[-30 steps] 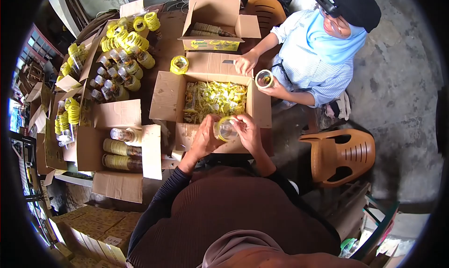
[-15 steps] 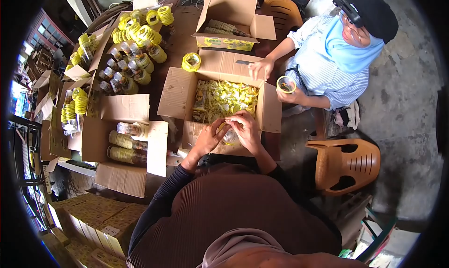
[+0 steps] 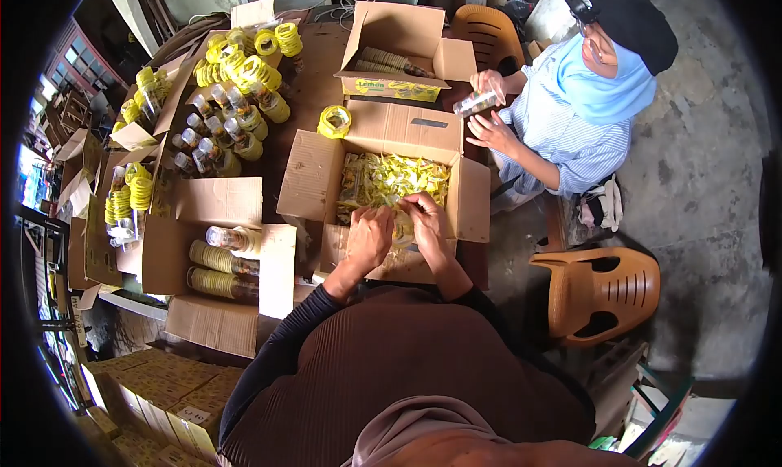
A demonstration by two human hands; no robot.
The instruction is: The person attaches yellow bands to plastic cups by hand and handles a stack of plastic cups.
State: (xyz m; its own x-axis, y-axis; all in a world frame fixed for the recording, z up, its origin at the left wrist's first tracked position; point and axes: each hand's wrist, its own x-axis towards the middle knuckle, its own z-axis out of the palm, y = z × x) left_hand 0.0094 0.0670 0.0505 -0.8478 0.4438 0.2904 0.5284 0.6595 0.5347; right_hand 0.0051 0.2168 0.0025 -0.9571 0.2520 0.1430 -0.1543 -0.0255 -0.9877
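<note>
My left hand (image 3: 371,237) is closed, its fingers curled at the near edge of an open cardboard box (image 3: 475,198). Whatever is in those fingers is hidden. Just right of it, my right hand (image 3: 429,223) has its fingers bent around a clear plastic cup (image 3: 403,229) with a yellowish rim, partly covered by the hands. Beyond both hands, yellow strips (image 3: 399,178) fill the box in a loose heap. A roll of yellow tape (image 3: 334,122) rests at the box's far left corner.
Left stands a carton (image 3: 216,200) holding stacked cups (image 3: 220,283). Filled clear containers (image 3: 216,133) and yellow rings (image 3: 244,60) crowd the table's far left. A lemon-printed box (image 3: 391,88) sits behind. A co-worker (image 3: 562,117) handles a clear container (image 3: 481,103). An orange chair (image 3: 607,292) stands right.
My hands have moved apart slightly, the left one curling into a fist. The co-worker's container has been raised and tipped sideways, now between both hands. The view has shifted a little.
</note>
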